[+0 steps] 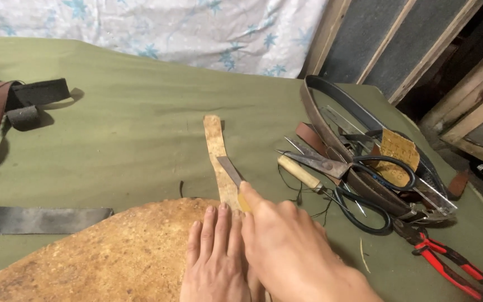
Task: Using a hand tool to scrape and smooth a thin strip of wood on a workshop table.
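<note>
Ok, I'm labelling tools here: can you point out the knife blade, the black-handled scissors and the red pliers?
knife blade [229, 169], head view, flat of the blade.
black-handled scissors [331, 166], head view, near the pivot.
red pliers [448, 264], head view, red handles.

Our left hand [214, 258] lies flat on the slab [102, 260] at the near edge of the table [141, 123]; our right hand [294, 254] lies just right of it, touching it, and grips a knife [231, 172]. The blade rests on a strip [219, 159] that runs from the slab away from us. Right of the strip lie an awl [300, 173], scissors [359, 190], a belt [331, 131] and, nearest us, pliers [448, 265]. A band [37, 219] lies left of the slab; straps [12, 106] lie at the far left. Behind the table hangs a cloth [157, 28].
</note>
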